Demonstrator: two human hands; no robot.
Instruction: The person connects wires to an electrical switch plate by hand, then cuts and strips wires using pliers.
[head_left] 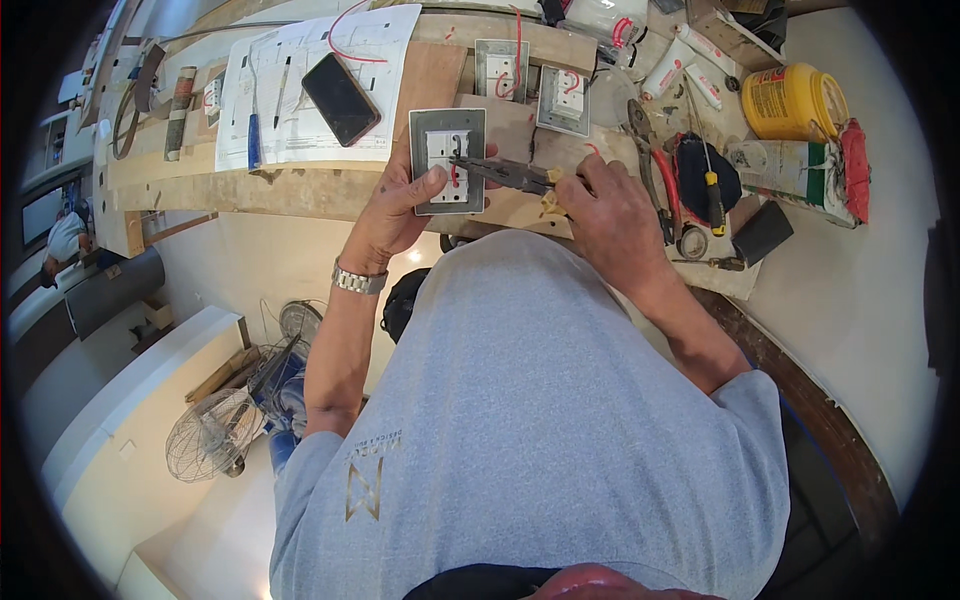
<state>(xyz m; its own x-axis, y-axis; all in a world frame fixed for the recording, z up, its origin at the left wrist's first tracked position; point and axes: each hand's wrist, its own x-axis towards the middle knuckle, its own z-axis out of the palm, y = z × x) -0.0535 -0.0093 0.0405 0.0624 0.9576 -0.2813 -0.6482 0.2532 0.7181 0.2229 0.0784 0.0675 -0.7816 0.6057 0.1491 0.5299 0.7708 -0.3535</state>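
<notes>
My left hand [390,222] grips a grey-framed wall plate [476,128], its back with white modules facing up, the thumb pressed along its left edge. Short black and red wires loop across those modules. In my right hand [618,218] is a pair of long-nose pliers [518,176] with yellow handles. The jaws reach over the plate, their tips at the wires near its middle. I cannot tell whether the jaws pinch a wire. Beyond, two similar plates with red wires lie on the bench: a grey plate [512,53] and another plate [562,122] to its right.
Across the wooden bench [300,192] lie a printed drawing [240,85], a phone [341,98] and a blue-handled screwdriver [254,142]. At right are red-handled pliers [664,178], a yellow screwdriver [714,195], white tubes [668,68] and a yellow tub [780,105]. A wire-cage fan [212,435] stands lower left.
</notes>
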